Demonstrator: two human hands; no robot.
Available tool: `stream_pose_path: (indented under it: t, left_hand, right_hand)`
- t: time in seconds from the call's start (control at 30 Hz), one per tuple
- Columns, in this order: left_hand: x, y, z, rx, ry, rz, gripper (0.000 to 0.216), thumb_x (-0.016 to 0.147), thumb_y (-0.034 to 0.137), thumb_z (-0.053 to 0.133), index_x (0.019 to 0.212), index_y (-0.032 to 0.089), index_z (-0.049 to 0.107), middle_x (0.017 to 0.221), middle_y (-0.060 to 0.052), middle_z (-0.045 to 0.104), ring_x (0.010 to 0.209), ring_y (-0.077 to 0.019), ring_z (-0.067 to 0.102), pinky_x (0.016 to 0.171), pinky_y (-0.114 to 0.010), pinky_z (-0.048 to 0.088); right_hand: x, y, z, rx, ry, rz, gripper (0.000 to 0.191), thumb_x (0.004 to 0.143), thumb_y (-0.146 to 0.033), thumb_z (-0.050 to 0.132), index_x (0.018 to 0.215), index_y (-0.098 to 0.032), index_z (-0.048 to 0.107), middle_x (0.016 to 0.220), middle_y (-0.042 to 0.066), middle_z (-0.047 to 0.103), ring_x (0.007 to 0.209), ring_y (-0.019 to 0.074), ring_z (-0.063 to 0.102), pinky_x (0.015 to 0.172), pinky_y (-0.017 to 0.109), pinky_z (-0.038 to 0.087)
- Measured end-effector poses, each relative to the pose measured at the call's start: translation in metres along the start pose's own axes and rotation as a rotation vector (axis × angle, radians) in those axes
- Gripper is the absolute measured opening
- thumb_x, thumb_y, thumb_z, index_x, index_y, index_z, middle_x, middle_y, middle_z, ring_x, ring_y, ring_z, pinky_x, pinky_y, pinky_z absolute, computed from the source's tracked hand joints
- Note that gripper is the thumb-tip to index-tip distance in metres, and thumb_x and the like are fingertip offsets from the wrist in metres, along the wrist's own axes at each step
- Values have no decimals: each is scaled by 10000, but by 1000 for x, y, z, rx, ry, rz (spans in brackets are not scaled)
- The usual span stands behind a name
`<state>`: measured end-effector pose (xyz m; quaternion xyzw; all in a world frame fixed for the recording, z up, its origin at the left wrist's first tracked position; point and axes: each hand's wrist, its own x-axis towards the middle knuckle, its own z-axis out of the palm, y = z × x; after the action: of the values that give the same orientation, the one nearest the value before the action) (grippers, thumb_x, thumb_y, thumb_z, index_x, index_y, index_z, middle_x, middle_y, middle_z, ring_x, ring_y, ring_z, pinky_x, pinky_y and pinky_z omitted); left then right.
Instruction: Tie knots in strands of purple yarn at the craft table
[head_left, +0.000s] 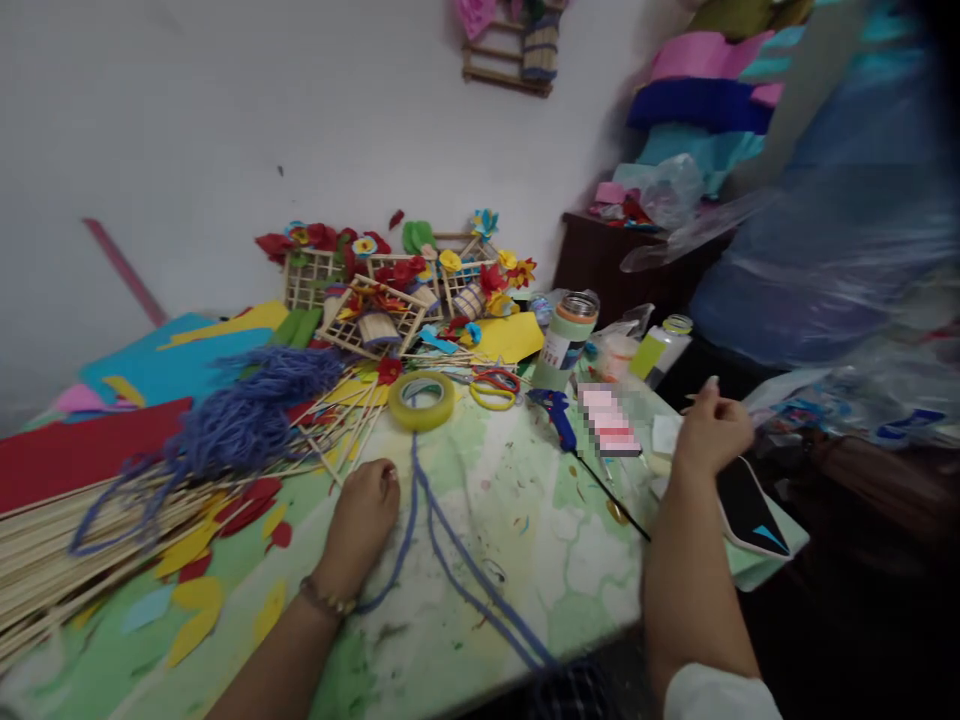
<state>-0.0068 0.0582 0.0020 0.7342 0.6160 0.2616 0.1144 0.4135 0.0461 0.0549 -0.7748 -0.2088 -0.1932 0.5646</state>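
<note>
My left hand [365, 512] rests on the table with its fingers curled in, beside several blue yarn strands [437, 515]; whatever its fingers may hold is hidden. The strands run from under a roll of clear yellowish tape [421, 402] down over the table's front edge, and one passes by my left wrist. My right hand [712, 430] is raised over the table's right side, its fingers pinched together; I cannot make out what is in them. Below it lies a dark-faced phone-like slab [754, 510]. A blue glue gun [555, 415] lies between my hands, farther back.
Scissors [495, 388] lie right of the tape. A jar [566, 340] and a blurred pink-screened phone [609, 418] stand and lie behind. Left are a blue yarn bundle [255, 405], thin wooden sticks [82, 550] and paper petals [196, 610]. Flower-decorated stick frames [375, 318] line the wall.
</note>
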Motion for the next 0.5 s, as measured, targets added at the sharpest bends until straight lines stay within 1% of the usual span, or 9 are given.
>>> stream_pose_path:
  t: [0.1, 0.17, 0.2, 0.23, 0.27, 0.37, 0.4, 0.43, 0.5]
  left_hand:
    - [1, -6, 2, -79, -56, -42, 240, 776, 274, 355, 829, 147, 552, 791, -71, 580, 763, -190, 536, 732, -315, 403]
    - [0, -9, 2, -150, -101, -62, 247, 770, 297, 376, 836, 141, 555, 796, -68, 583, 756, -179, 539, 726, -301, 407]
    - [-1, -10, 1, -179, -127, -56, 260, 764, 317, 396, 858, 137, 557, 820, -71, 585, 771, -176, 540, 735, -296, 407]
    - [-2, -10, 1, -197, -155, -43, 281, 751, 340, 424, 887, 134, 560, 852, -75, 586, 793, -176, 539, 748, -294, 405]
    - [-4, -9, 0, -199, -181, -27, 310, 733, 360, 458, 919, 133, 559, 888, -80, 583, 820, -180, 535, 761, -295, 401]
    - [-10, -6, 0, -130, -214, 6, 372, 675, 370, 538, 963, 134, 556, 938, -92, 567, 876, -201, 512, 793, -311, 383]
    - [-11, -5, 1, -98, -204, 9, 361, 672, 352, 543, 959, 134, 557, 936, -94, 564, 884, -205, 504, 803, -316, 375]
    - [-13, -3, 2, -69, -191, 16, 339, 678, 327, 537, 957, 135, 556, 934, -94, 561, 893, -206, 497, 814, -319, 365]
    - [-15, 1, 3, -21, -164, 26, 288, 697, 258, 509, 954, 137, 552, 931, -94, 555, 899, -199, 491, 829, -317, 350]
  right_hand:
    - [-14, -40, -29, 272, 197, -86, 288, 748, -416, 532, 635, -151, 540, 571, 25, 508, 522, 135, 466, 539, 278, 388]
    - [-32, -65, -50, 456, 203, -187, 224, 721, -369, 585, 769, -154, 542, 677, 29, 520, 581, 132, 490, 573, 277, 407]
    - [-45, -76, -60, 518, 140, -252, 225, 718, -344, 594, 833, -160, 536, 734, 36, 526, 616, 133, 501, 595, 280, 414]
    - [-60, -86, -68, 554, 9, -329, 221, 724, -318, 589, 875, -168, 531, 774, 39, 531, 645, 136, 509, 613, 283, 420]
    - [-78, -94, -74, 566, -196, -420, 198, 736, -292, 571, 893, -177, 533, 795, 40, 537, 664, 139, 513, 625, 284, 423]
    - [-143, -107, -75, 461, -1041, -689, 147, 770, -220, 496, 897, -195, 565, 808, 38, 566, 692, 137, 524, 641, 262, 426]
    - [-165, -109, -70, 387, -1264, -734, 173, 771, -201, 482, 920, -198, 571, 820, 38, 575, 703, 134, 528, 656, 254, 422]
    - [-187, -109, -65, 312, -1393, -751, 189, 764, -188, 482, 927, -194, 576, 829, 42, 579, 710, 134, 528, 673, 252, 415]
    - [-222, -106, -53, 162, -1495, -785, 224, 719, -182, 519, 936, -168, 576, 867, 67, 570, 775, 161, 522, 714, 267, 398]
